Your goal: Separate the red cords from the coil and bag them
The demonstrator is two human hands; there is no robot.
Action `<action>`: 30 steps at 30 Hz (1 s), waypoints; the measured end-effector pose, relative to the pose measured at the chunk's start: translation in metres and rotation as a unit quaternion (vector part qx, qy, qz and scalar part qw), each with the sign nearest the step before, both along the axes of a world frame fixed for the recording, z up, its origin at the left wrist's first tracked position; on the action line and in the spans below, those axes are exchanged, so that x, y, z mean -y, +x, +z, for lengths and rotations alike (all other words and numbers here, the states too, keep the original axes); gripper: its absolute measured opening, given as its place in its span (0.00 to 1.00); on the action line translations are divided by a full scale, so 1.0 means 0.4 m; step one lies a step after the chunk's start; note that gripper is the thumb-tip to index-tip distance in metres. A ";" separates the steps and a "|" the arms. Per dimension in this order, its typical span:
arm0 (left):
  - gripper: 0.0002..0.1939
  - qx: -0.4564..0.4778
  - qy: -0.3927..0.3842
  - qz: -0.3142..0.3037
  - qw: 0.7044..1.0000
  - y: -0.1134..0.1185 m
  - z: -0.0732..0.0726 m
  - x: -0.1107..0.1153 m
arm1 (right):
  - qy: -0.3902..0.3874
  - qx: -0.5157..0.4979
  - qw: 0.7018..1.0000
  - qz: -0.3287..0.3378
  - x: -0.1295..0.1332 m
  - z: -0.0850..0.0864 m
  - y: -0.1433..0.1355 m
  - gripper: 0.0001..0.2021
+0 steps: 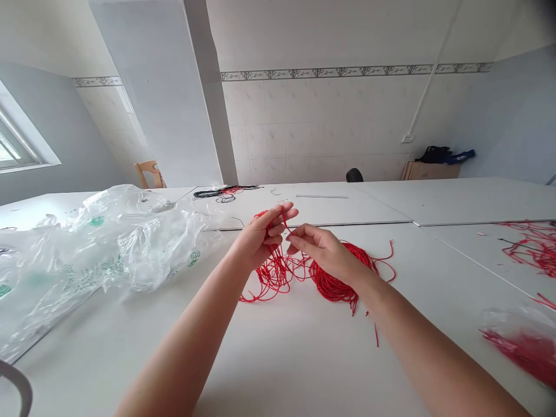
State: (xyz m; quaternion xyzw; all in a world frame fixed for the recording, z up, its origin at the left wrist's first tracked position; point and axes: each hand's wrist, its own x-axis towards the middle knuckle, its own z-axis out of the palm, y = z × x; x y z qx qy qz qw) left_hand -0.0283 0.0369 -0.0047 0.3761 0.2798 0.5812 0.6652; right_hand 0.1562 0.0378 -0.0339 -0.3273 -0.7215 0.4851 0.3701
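My left hand point(264, 234), raised over the table, is closed around a bunch of red cords point(273, 269) whose loops hang below it. A single red strand runs from it to my right hand point(315, 246), which pinches the strand between thumb and fingers. Beneath and behind my right hand lies a thick coiled bundle of red cord point(332, 284), partly covered by that hand and wrist. Loose cord ends stick out at the bundle's right side. The hanging cords appear to reach the tabletop.
Crumpled clear plastic bags point(143, 249) with green print spread over the left of the white table point(278, 359). Black cords point(212, 192) lie at the back. On the right are tangled red cords point(532, 246) and a clear bag of red cords point(525, 347).
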 end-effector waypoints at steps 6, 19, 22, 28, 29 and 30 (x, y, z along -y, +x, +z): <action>0.06 0.018 0.015 0.060 0.998 -0.003 -0.003 -0.005 | 0.014 0.009 1.000 -0.009 0.010 0.004 0.002 0.17; 0.04 0.105 -0.065 -0.019 0.992 -0.011 0.000 -0.010 | 0.022 0.052 0.998 -0.012 0.005 -0.011 -0.007 0.14; 0.05 0.088 -0.057 -0.010 0.994 -0.002 0.004 -0.006 | 0.024 0.058 0.998 -0.004 0.007 -0.012 -0.006 0.15; 0.11 0.060 -0.038 0.013 0.997 0.006 0.001 -0.004 | 0.028 0.078 0.996 0.022 0.014 -0.013 -0.003 0.14; 0.11 0.062 -0.036 0.014 0.997 0.006 -0.001 -0.004 | 0.032 0.086 0.995 0.025 0.016 -0.012 -0.002 0.14; 0.11 0.067 -0.034 0.016 0.997 0.007 -0.002 -0.005 | 0.036 0.096 0.994 0.025 0.017 -0.012 0.000 0.14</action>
